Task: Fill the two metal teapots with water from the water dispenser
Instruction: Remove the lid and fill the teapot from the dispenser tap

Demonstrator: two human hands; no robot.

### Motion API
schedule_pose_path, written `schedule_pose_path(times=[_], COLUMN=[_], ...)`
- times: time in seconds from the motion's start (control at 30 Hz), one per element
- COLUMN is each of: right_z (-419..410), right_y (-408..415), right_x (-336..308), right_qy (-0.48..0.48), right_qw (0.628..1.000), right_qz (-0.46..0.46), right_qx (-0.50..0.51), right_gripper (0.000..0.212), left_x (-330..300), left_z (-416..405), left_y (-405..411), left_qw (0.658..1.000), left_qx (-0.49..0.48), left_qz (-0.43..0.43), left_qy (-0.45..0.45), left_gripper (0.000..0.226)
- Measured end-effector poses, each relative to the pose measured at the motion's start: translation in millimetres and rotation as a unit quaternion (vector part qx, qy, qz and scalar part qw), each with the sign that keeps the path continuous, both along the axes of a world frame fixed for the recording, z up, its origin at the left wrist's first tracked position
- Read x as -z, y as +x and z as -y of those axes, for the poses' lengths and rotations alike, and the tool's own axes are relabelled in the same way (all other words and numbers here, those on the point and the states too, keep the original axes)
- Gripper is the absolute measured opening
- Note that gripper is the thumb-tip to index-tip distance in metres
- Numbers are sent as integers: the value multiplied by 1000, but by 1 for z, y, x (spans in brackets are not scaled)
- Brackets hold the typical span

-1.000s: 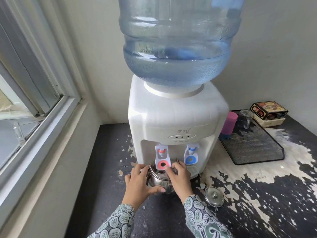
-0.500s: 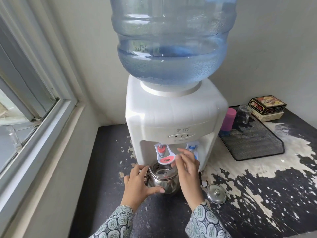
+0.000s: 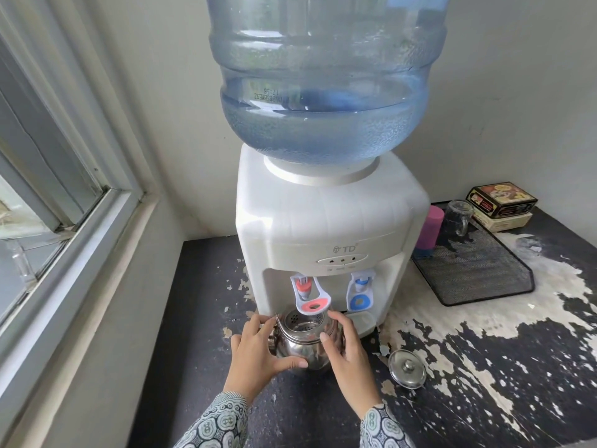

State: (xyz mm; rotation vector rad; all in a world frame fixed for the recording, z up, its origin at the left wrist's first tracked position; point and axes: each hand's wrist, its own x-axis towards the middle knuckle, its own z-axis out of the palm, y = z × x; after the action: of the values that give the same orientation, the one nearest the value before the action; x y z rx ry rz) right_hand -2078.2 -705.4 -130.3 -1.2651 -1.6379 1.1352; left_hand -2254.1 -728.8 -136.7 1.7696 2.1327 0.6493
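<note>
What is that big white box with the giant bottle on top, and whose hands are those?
This picture comes from a camera worn on a person's head, looking down, so you see their own two hands. The white box is a water dispenser; the big bottle feeds it water. The left hand and right hand hold a shiny metal teapot under the red tap. A blue tap sits beside it. The teapot's lid lies on the worn black counter. A mesh tray holds a pink cup and a glass mug.
</note>
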Motion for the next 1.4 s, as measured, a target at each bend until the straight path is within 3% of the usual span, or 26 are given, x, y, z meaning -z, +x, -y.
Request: schedule_pose_path(times=[1.4], right_z=[-5], right_y=[12], right_x=[16], right_qy=[13], right_qw=[998], right_qz=[-68], right_qx=[-12], right_gripper=[55], left_x=[-3], left_z=[-3], left_y=[-4], left_qw=[1000], left_qx=[7], left_qz=[-29], left_qy=[2], left_gripper=[109])
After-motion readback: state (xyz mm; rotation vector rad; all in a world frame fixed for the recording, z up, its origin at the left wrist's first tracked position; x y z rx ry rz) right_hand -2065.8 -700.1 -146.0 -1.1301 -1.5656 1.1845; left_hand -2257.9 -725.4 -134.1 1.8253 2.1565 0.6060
